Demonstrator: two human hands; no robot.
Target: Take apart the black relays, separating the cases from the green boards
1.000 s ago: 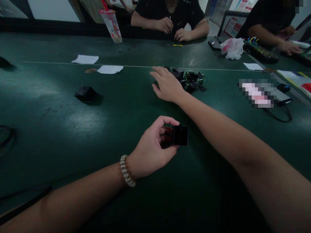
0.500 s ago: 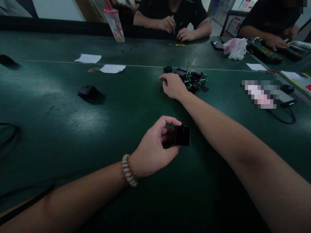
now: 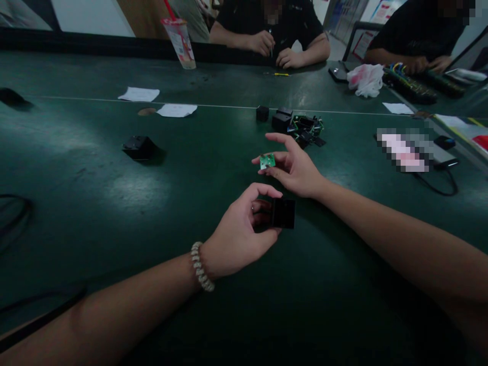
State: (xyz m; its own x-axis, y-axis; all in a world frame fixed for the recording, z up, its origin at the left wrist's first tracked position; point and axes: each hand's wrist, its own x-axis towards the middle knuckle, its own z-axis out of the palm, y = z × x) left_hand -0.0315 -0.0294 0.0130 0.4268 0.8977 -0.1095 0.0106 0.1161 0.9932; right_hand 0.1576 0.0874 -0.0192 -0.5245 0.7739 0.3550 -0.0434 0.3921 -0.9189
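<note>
Between the thumb and fingers of my left hand (image 3: 244, 229) is a small black box-shaped housing (image 3: 284, 213), its dark square face turned toward me. Just beyond it, my right hand (image 3: 297, 165) pinches a little green circuit board (image 3: 267, 161) between thumb and a finger, with the index finger stretched out above. The board and the housing are apart. Behind my right hand lies a pile of circuit boards and wires (image 3: 308, 127). Beside that pile sit a black block (image 3: 282, 120) and a smaller black cube (image 3: 262, 113).
Another black housing (image 3: 139, 147) lies to the left. Paper slips (image 3: 177, 110), a drink cup (image 3: 181, 46), a crumpled plastic bag (image 3: 366, 80) and a yellow tool (image 3: 282, 74) are farther back. A phone-like object (image 3: 404, 150) with a cable is right. Two people sit across the table.
My right hand has come back from the pile toward my left hand, and the green circuit board now shows in its fingers. My left hand keeps the housing nearly in place.
</note>
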